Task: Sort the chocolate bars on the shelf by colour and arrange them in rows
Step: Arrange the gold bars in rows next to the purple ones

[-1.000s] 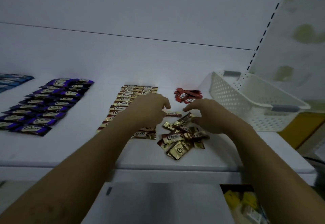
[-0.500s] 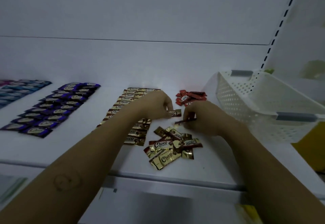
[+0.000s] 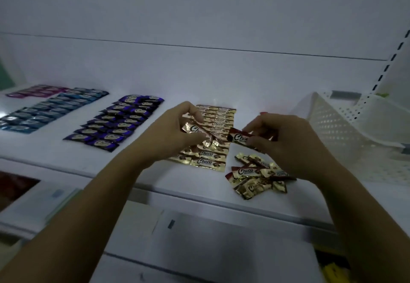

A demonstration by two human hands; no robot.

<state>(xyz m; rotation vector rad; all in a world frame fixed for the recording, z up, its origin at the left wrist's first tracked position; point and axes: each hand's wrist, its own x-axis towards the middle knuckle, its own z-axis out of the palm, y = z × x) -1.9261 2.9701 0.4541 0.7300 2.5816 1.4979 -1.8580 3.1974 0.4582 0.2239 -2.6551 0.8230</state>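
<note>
Both hands have come up off the shelf (image 3: 155, 171) since a moment ago. The left hand (image 3: 177, 131) pinches a gold bar (image 3: 196, 130) over the gold rows (image 3: 218, 116). The right hand (image 3: 286, 140) pinches a red bar (image 3: 239, 138) above the mixed pile (image 3: 255, 178). Best to lay the gold one flat at the near end of its row, name up and edges straight, and keep the red one apart.

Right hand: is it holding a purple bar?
No, the right hand pinches a dark red bar in its fingers.
</note>
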